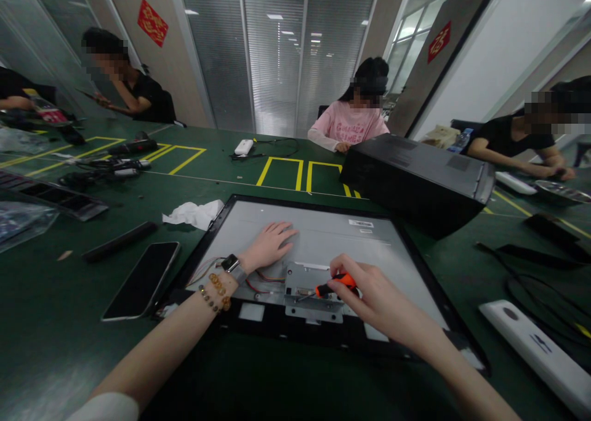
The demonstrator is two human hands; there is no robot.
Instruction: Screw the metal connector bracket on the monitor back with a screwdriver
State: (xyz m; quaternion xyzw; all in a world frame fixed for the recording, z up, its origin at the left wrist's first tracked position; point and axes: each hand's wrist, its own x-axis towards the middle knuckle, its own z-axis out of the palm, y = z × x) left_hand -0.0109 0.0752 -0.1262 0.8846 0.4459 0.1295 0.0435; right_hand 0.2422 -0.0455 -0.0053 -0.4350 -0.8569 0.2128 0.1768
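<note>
A flat display panel [323, 227] with a black frame lies on the green table, its pale grey metal back facing up. My left hand [270, 244] rests flat on that back, fingers stretched out, with a watch [229, 262] on the wrist. In my right hand [364, 285] is an orange and black screwdriver [344, 280], gripped by the handle. Its tip points left, low over a metal bracket [302, 279] at the panel's near edge; whether it touches a screw I cannot tell. Thin coloured wires [268, 277] run from the bracket to the left, partly under my left wrist.
A phone [142, 279] and a dark bar [120, 240] lie left of the panel, near a crumpled tissue [194, 213]. Behind it at right stands a black computer case [415, 175]. A white device [538, 353] and black cables [530, 298] are at right. Several people sit around.
</note>
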